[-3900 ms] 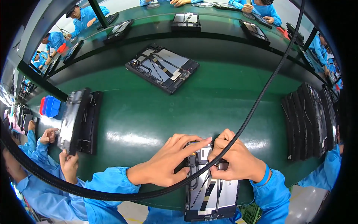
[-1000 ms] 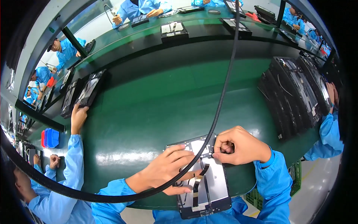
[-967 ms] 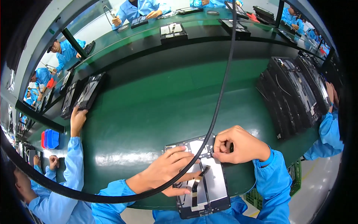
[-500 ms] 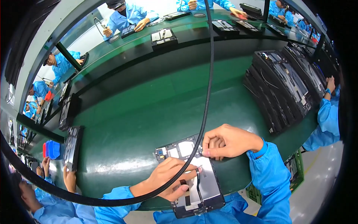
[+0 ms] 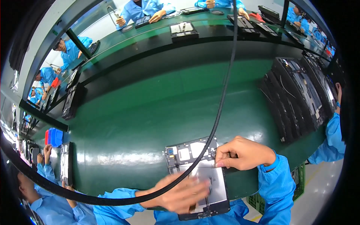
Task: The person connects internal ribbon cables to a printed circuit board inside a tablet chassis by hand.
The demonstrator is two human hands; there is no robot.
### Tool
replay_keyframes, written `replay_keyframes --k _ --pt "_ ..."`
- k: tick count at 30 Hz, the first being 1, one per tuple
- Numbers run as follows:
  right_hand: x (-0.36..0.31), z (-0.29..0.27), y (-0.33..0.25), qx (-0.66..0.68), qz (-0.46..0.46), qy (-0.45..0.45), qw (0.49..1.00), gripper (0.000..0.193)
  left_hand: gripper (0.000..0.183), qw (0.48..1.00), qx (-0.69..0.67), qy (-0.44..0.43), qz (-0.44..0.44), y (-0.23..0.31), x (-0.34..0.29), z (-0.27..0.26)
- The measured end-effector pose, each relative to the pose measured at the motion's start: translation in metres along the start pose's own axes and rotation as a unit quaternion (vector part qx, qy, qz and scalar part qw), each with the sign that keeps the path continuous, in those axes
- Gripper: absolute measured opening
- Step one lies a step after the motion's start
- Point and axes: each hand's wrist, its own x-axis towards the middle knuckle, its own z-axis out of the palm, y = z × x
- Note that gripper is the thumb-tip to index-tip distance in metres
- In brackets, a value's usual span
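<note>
An opened tablet [image 5: 221, 187], with a black frame, circuit boards at its far end and a silvery flat plate, lies at the near edge of the green table. My left hand [image 5: 178, 193] passes over its left middle, smeared by motion; its fingers cannot be read. Part of a black ribbon cable [image 5: 207, 204] shows below those fingers. My right hand [image 5: 245, 153] is closed in a pinch at the tablet's right edge, just below the boards. A thin dark line crosses the plate toward its fingertips; what they hold is too small to make out.
A black cable [image 5: 221, 108] hangs across the view, over my left hand. Tall stacks of black trays [image 5: 292, 101] stand at right. Blue bin [image 5: 56, 137] and a tray [image 5: 66, 163] are at left, near a co-worker. A raised shelf [image 5: 150, 48] runs behind; a green crate [image 5: 300, 180] stands below right.
My left hand has left the upper end of the black ribbon cable and moved nearer, now blurred. My right hand keeps its pinch by the tablet's edge. The whole view has shifted.
</note>
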Motion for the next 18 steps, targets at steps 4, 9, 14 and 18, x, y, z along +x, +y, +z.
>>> replay_keyframes --k 4,9,14,18 --pt "-0.006 -0.003 0.004 -0.023 0.027 0.0 0.999 0.02 0.046 0.996 -0.044 0.002 0.072 0.018 -0.022 0.005" --pt "-0.002 -0.003 -0.006 -0.04 0.058 0.0 0.997 0.022 0.051 0.996 -0.068 0.007 0.056 -0.011 -0.02 -0.014" --pt "-0.005 -0.007 -0.003 -0.029 0.094 0.027 0.995 0.023 0.047 0.998 -0.053 0.03 -0.019 -0.023 -0.031 -0.009" --pt "-0.003 -0.005 0.005 -0.026 0.057 0.076 0.995 0.019 0.044 0.994 -0.035 -0.029 -0.101 -0.026 -0.023 -0.005"
